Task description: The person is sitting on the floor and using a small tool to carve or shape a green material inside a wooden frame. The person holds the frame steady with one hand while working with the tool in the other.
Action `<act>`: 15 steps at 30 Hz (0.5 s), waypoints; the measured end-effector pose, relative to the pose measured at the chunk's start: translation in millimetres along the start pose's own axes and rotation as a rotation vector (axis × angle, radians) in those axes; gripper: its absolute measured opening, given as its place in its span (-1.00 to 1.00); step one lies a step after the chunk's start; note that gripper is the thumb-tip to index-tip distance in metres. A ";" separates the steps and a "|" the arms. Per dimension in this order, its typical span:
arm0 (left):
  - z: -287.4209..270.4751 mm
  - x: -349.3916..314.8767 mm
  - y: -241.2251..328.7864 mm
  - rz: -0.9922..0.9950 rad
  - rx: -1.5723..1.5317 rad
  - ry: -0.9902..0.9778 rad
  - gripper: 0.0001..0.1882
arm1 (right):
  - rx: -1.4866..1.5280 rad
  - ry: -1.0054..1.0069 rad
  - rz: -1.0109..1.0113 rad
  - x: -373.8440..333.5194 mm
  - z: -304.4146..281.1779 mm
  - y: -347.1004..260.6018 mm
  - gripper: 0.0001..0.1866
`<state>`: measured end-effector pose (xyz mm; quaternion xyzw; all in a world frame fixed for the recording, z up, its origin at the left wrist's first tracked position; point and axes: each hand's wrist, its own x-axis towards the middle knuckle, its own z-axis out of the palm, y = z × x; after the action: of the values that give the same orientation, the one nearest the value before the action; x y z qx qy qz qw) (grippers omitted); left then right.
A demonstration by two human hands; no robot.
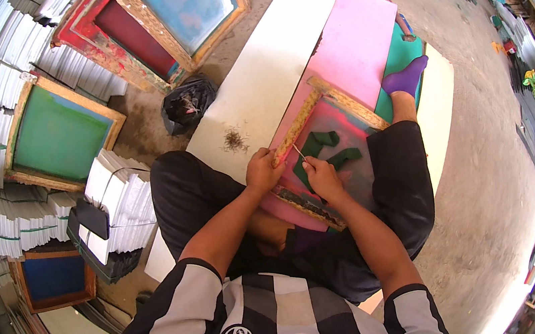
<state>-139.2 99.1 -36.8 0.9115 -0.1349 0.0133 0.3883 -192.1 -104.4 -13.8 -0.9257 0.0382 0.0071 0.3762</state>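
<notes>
The single head camera looked steeply down from above the seated person's lap, close over the wooden screen frame (320, 153), its fisheye bending the floor (483, 159) around that frame.

The wooden screen frame (320, 153) on the lap is showing tan, paint-flecked bars around a pinkish-red mesh marked with dark green shapes (323, 149). Beneath it, a pink sheet (359, 40), a cream-white board (268, 65) and a teal-green sheet (405, 54) are lying side by side, with a purple sock (404, 76) resting on them. The person is wearing a black-and-white striped shirt (268, 322) and black trousers (183, 191), while stacked frames are showing green (54, 137), blue (52, 278) and red (131, 33) panels.
</notes>
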 end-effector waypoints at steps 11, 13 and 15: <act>-2.1 -0.1 3.4 -0.033 -0.008 -0.025 -0.56 | 0.339 -0.090 0.177 1.4 13.4 18.5 -0.68; -2.5 -0.5 -0.2 -0.041 -0.004 -0.028 -0.57 | 0.255 -0.115 0.187 2.7 9.6 10.1 -0.68; -2.6 -1.2 -3.1 -0.068 -0.001 -0.050 -0.57 | -0.055 -0.085 0.122 -2.1 -1.9 -6.0 -0.68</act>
<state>-139.4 103.3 -37.3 0.9155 -0.1133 -0.0228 0.3854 -193.7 -101.4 -8.2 -0.9306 0.0784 0.0703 0.3507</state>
